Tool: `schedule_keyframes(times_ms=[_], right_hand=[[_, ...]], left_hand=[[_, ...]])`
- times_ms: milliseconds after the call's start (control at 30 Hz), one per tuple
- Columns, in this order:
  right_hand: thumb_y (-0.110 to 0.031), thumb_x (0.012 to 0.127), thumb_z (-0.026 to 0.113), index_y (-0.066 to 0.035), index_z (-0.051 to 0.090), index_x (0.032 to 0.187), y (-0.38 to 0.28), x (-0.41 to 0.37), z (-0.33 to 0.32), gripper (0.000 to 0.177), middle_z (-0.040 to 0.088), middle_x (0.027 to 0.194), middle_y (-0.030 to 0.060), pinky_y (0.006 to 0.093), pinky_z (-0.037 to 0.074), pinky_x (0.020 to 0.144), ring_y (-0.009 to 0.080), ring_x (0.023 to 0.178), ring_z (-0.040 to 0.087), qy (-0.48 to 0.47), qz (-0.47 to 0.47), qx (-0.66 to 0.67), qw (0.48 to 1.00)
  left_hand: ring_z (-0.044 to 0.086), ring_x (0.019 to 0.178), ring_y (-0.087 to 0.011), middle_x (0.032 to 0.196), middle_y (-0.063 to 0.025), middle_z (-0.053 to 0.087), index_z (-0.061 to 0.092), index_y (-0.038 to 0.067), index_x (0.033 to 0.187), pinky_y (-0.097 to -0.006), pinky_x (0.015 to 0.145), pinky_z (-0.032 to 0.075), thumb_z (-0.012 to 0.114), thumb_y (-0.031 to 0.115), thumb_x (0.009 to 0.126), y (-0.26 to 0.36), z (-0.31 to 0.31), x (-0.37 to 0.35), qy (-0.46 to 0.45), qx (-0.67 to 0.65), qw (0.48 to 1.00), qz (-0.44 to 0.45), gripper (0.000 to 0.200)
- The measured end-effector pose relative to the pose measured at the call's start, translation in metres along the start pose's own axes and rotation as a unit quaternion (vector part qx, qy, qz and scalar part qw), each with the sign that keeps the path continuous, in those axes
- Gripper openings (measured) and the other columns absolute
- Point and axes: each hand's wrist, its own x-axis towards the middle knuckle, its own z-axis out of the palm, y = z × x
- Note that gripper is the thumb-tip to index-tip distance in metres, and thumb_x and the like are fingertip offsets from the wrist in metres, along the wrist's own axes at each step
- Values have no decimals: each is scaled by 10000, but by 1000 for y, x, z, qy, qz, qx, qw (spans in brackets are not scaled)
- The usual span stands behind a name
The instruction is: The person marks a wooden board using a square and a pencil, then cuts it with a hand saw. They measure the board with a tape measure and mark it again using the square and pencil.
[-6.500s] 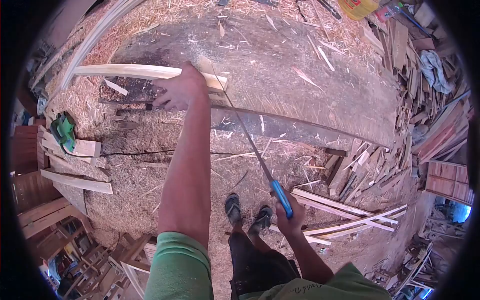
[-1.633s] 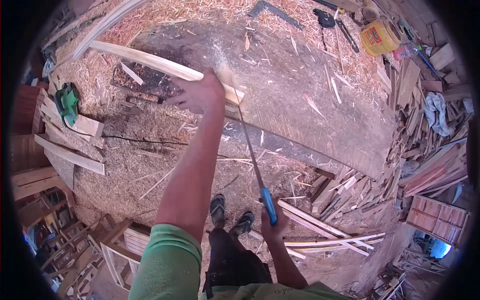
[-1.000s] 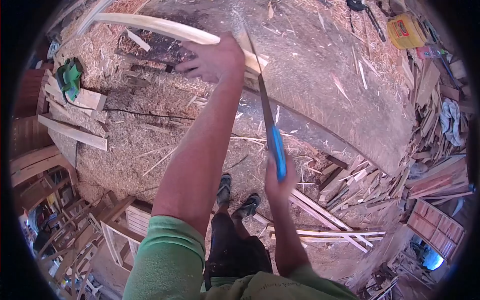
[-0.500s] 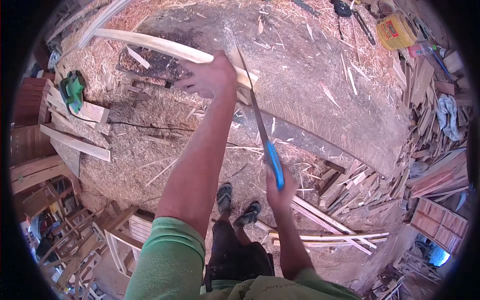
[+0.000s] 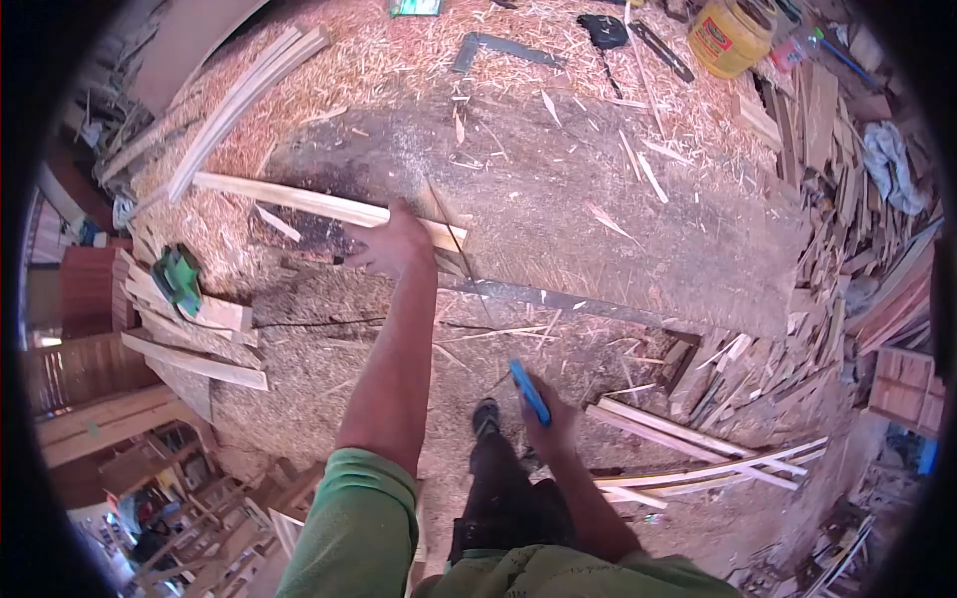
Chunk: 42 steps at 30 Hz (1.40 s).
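Half a second ago the saw (image 5: 526, 389) was driven further in, with its handle up by the near edge of the bench (image 5: 638, 249); now the right hand (image 5: 550, 427) has drawn back towards the body and the handle sits lower and nearer, above the shoe (image 5: 485, 417). The left hand (image 5: 399, 244) stays pressed on the wooden strip (image 5: 299, 201) as before. More of the far side shows too, with the yellow tub (image 5: 733, 35) and the metal square (image 5: 498, 48) now well in view.

The right hand is closed tight round the blue handle, fingers wrapped fully about it. From there the thin blade (image 5: 478, 289) runs up and away to the strip, crossing it just right of the left hand. That hand lies palm down with fingers spread, flat on the strip and clamping it to the bench top rather than curling round it.

The strip is long, pale and narrow, lying across the bench from the far left towards the middle, its right end under the hand and at the blade. A small offcut pokes up beside the cut. The bench is dark and dusted with sawdust and splinters, shavings thick all round it. A green power tool (image 5: 179, 279) rests on boards to the left, a bundle of curved strips (image 5: 239, 95) lies at the far left, and loose slats (image 5: 698, 444) lie on the floor to the right
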Motion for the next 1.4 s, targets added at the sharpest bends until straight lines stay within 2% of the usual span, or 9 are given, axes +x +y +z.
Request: schedule_keyframes(times_ms=[133, 333, 600, 800, 967, 1100, 1200, 1300, 1400], right_hand=[[-164, 1013, 718, -92, 677, 1435, -66, 110, 41, 430, 791, 1114, 195, 353, 617, 808, 222, 946, 814, 14, -17, 28, 999], [-260, 985, 770, -105, 690, 1412, -15, 30, 20, 461, 794, 1007, 216, 447, 623, 781, 371, 886, 801, 19, 25, 9, 999], [-240, 1079, 687, -18, 734, 1093, -44, -5, -66, 227, 636, 704, 15, 295, 500, 560, 106, 592, 606, 39, 203, 205, 957], [-425, 1133, 593, -123, 548, 865, -55, -35, -124, 406, 471, 593, -5, 339, 440, 495, 132, 495, 485, 42, 261, 375, 889], [-499, 1121, 574, -140, 532, 834, -113, -71, -163, 461, 411, 573, -23, 331, 380, 517, 144, 484, 419, 24, 314, 533, 786], [-529, 1114, 575, -151, 556, 879, -88, -109, -174, 445, 410, 599, -41, 300, 368, 536, 123, 498, 410, -49, 319, 640, 697], [-458, 1127, 593, -153, 636, 1079, -75, -133, -184, 313, 452, 656, -48, 283, 392, 554, 103, 532, 432, -108, 327, 732, 588], [-462, 1126, 595, -200, 701, 1145, -78, -160, -192, 283, 424, 611, -74, 260, 398, 505, 66, 492, 419, -85, 338, 704, 619], [-382, 1115, 639, -149, 672, 1252, -60, -198, -209, 273, 627, 732, -6, 252, 457, 483, 85, 510, 518, -41, 330, 686, 647]], left_hand=[[365, 1443, -680, 1685, -453, 62, 182, 181, 1725, -663, 1150, 456, 829, 490, 867, 3, -3, -4, 1, 3, 1000, -2, 1119], [272, 1505, -667, 1693, -442, 44, 193, 195, 1733, -671, 1182, 406, 807, 498, 894, 3, -1, -1, -4, -4, 1000, -18, 1083], [252, 1520, -666, 1702, -443, 28, 186, 197, 1740, -689, 1192, 375, 815, 504, 859, -3, 4, 3, 11, 7, 1000, -5, 1125], [270, 1545, -622, 1731, -409, -121, 131, 153, 1751, -602, 1257, 349, 744, 629, 948, 0, -10, 5, -50, -21, 998, -22, 1117], [305, 1599, -416, 1772, -245, 189, 233, 177, 1743, -566, 1277, 325, 560, 660, 1051, 7, -62, -11, -186, -243, 951, -43, 905], [450, 1503, -361, 1662, -211, 435, 392, 129, 1682, -527, 1237, 392, 458, 555, 1133, 11, -117, -72, -400, -300, 866, -8, 698], [592, 1320, -314, 1495, -180, 572, 451, 122, 1643, -506, 1148, 487, 469, 600, 1123, 50, -151, -133, -636, -360, 680, -55, 706], [679, 1138, -291, 1311, -144, 662, 482, 94, 1604, -490, 1040, 561, 499, 586, 1120, 78, -176, -181, -709, -364, 600, -68, 691], [715, 981, -272, 1146, -110, 699, 567, 65, 1490, -480, 937, 603, 543, 538, 1122, 79, -194, -211, -758, -335, 556, -53, 600]])
